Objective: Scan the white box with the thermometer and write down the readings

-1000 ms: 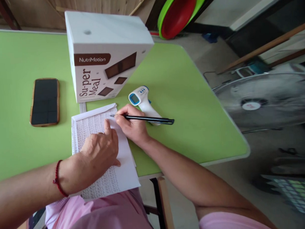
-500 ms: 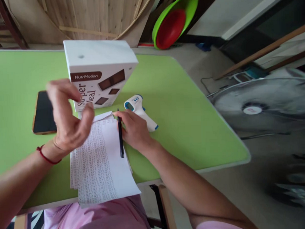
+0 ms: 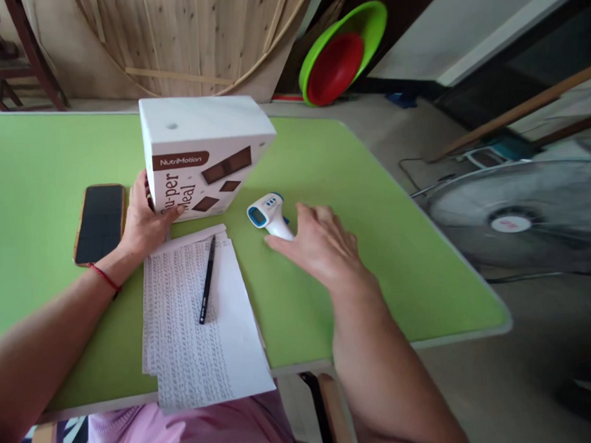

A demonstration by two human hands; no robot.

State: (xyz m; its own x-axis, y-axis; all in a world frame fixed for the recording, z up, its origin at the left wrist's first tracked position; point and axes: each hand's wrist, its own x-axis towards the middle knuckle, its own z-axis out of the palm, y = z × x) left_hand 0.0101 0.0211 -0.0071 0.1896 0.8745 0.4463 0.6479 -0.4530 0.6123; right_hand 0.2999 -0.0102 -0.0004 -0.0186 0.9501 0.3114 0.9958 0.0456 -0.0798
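My left hand is wrapped round the lower left edge of a white NutriMotion box, thumb on its printed front and the other fingers partly hidden behind the side. The box stands upright on the table. My right hand hovers open over the handle of a white and blue infrared thermometer, thumb and fingers apart on either side; part of the handle is hidden under it. A black pen lies across handwritten sheets of paper between my forearms.
On the left a smartphone lies face up on the green table. A fan stands beyond the right edge. Green and red basins lean behind the table, beside a round wooden board.
My left hand has come down from the air onto the box. My right hand has let go of the pen, now on the papers, and moved right over the thermometer.
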